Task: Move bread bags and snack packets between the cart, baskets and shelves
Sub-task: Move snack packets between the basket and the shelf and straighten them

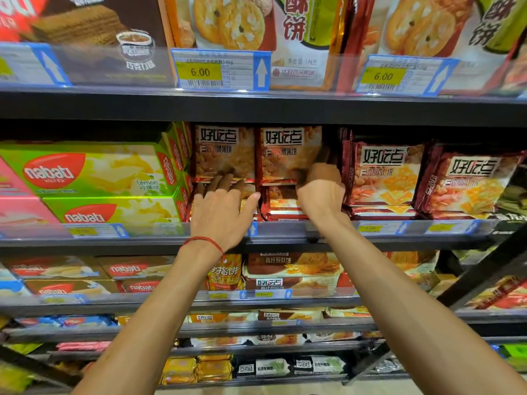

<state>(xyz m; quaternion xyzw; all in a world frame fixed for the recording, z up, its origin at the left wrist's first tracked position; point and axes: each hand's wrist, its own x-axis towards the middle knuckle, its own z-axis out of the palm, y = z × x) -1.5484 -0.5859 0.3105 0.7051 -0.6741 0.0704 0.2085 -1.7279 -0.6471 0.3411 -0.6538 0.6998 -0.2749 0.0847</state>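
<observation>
Two bare forearms reach up and forward from the bottom of the view, the left one wearing a red string bracelet at the wrist. The left hand is open, fingers straight and spread, its fingertips resting against the bottom edge of the left snack packet and over the flat packets stacked beneath it, thumb angled out to the right. The right hand is seen from the back with its fingers curled round the lower right edge of the right snack packet – the fingertips are blurred and in shadow, so how firm the hold is cannot be told. Both snack packets stand upright side by side, touching, on top of the flat packets, on the middle shelf just behind its clear price rail. Just to the left sit green wafer boxes, stacked; just to the right are maroon biscuit packets leaning back on their own pile. Below, further shelves hold more boxes and packets. Above and farther back, the upper shelf carries large biscuit packs behind yellow price tags reading 6.00.
</observation>
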